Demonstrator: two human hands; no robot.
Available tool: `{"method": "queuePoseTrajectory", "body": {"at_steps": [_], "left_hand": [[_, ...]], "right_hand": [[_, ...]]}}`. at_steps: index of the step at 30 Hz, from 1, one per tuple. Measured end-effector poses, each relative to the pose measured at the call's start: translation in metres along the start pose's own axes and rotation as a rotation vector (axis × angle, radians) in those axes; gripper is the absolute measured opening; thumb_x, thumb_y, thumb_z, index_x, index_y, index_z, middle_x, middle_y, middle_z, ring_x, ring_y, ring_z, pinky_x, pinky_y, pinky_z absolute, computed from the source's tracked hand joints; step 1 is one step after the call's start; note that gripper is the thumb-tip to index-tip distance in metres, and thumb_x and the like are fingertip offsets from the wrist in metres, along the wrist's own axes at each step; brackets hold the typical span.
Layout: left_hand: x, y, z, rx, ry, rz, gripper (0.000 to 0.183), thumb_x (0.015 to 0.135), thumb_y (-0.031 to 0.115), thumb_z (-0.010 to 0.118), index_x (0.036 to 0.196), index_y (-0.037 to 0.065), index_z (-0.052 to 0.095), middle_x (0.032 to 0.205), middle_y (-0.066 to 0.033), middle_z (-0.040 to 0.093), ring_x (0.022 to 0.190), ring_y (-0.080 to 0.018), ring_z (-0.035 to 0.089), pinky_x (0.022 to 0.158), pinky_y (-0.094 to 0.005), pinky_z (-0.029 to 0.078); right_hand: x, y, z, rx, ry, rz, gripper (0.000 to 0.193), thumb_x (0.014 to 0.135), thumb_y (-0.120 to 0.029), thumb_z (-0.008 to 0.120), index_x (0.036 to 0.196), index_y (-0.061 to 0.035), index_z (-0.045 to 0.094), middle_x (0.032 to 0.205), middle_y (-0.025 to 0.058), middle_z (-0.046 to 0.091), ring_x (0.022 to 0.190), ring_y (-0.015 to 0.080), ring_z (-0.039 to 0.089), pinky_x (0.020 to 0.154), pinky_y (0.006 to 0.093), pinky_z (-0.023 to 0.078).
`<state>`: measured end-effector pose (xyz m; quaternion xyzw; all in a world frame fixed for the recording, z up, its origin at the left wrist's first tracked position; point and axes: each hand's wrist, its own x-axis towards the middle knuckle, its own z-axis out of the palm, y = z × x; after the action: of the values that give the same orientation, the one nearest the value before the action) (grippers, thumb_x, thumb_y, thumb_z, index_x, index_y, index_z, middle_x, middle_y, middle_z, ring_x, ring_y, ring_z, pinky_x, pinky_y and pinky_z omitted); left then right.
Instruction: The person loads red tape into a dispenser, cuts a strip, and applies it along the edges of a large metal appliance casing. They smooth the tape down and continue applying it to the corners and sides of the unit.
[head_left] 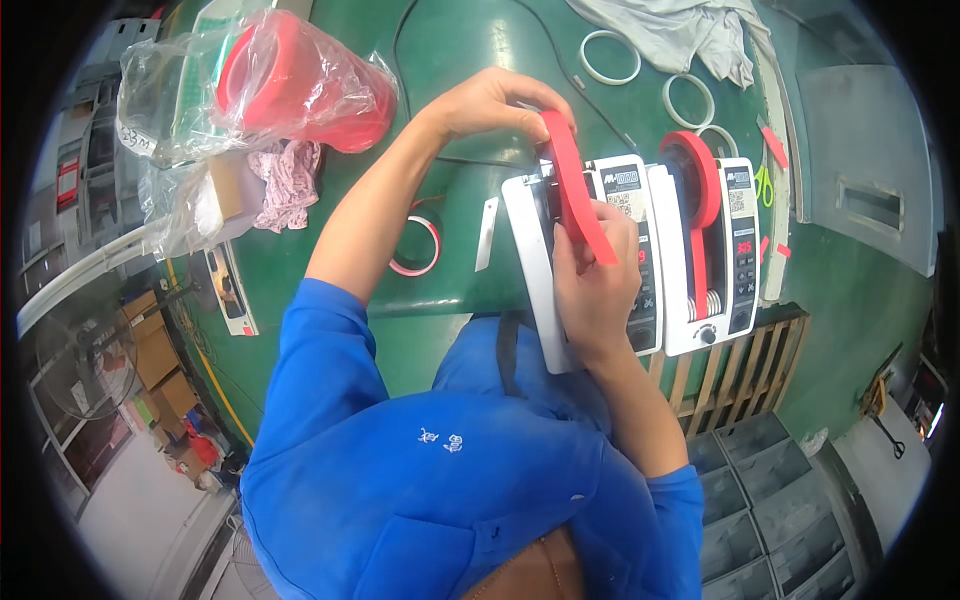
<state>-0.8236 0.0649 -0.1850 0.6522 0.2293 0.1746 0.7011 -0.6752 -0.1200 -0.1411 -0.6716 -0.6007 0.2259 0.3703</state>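
Observation:
Both hands are at a roll of red tape (568, 165), seen nearly edge-on above a white tape dispenser (533, 225). My left hand (500, 108) grips its far end, with the thumb and fingers closed round the rim. Closer to my body, my right hand (602, 290) has its fingers closed on the near part, where a strip of tape hangs toward the palm. A second white tape dispenser (742, 205) stands just to the right. It carries its own red roll (708, 185), with tape running down to its front rollers.
Red rolls in a clear plastic bag (330, 85) lie at the far left, near a patterned cloth (287, 185). A thin red-edged ring (437, 245) rests left of the dispensers. White rings (610, 57), a grey cloth (690, 30) and green scissors (764, 185) lie along the far right.

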Motion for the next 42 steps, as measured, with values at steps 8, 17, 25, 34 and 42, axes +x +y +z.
{"method": "queuePoseTrajectory", "body": {"at_steps": [8, 17, 25, 34, 42], "left_hand": [[0.005, 0.009, 0.005, 0.131, -0.002, 0.004, 0.024, 0.073, 0.008, 0.067, 0.096, 0.002, 0.065, 0.095, -0.0076, 0.065, 0.086, -0.017, 0.06, 0.077, -0.0297, 0.049], [-0.006, -0.007, 0.0, 0.021, 0.091, 0.029, 0.021, 0.075, 0.007, 0.064, 0.094, 0.0, 0.065, 0.095, -0.0075, 0.065, 0.089, -0.0173, 0.06, 0.081, -0.0291, 0.048], [-0.006, 0.007, 0.007, 0.135, 0.085, 0.062, 0.023, 0.071, 0.006, 0.067, 0.093, 0.0, 0.066, 0.094, -0.0088, 0.065, 0.092, -0.0191, 0.06, 0.086, -0.0313, 0.046], [-0.012, 0.001, 0.009, 0.095, 0.087, 0.154, 0.024, 0.069, 0.006, 0.07, 0.093, 0.003, 0.067, 0.093, -0.0051, 0.066, 0.086, -0.0137, 0.06, 0.078, -0.0267, 0.048], [-0.01, 0.005, 0.012, 0.119, 0.021, 0.067, 0.025, 0.069, 0.008, 0.071, 0.093, 0.001, 0.066, 0.097, -0.0089, 0.065, 0.094, -0.0191, 0.06, 0.085, -0.0307, 0.046]], "right_hand": [[-0.002, 0.0, 0.002, -0.002, 0.063, 0.004, 0.014, 0.074, -0.002, 0.062, 0.082, -0.0004, 0.051, 0.094, 0.015, 0.056, 0.072, 0.0273, 0.058, 0.058, 0.0347, 0.047], [0.006, 0.0, 0.006, 0.008, 0.095, 0.029, 0.015, 0.074, 0.0, 0.062, 0.081, 0.0006, 0.048, 0.093, 0.0151, 0.055, 0.075, 0.0281, 0.057, 0.057, 0.034, 0.046], [-0.003, 0.006, 0.008, -0.002, 0.079, 0.007, 0.018, 0.071, 0.0, 0.062, 0.079, 0.0002, 0.046, 0.095, 0.0172, 0.055, 0.072, 0.0301, 0.058, 0.057, 0.0349, 0.047], [-0.006, 0.01, 0.004, -0.095, 0.048, -0.079, 0.018, 0.07, -0.002, 0.062, 0.078, 0.0001, 0.046, 0.094, 0.0185, 0.055, 0.071, 0.0314, 0.059, 0.056, 0.0352, 0.048], [-0.003, 0.01, 0.0, -0.128, -0.044, -0.106, 0.018, 0.069, -0.001, 0.061, 0.078, 0.001, 0.045, 0.09, 0.0191, 0.054, 0.068, 0.0316, 0.058, 0.055, 0.035, 0.048]]}}
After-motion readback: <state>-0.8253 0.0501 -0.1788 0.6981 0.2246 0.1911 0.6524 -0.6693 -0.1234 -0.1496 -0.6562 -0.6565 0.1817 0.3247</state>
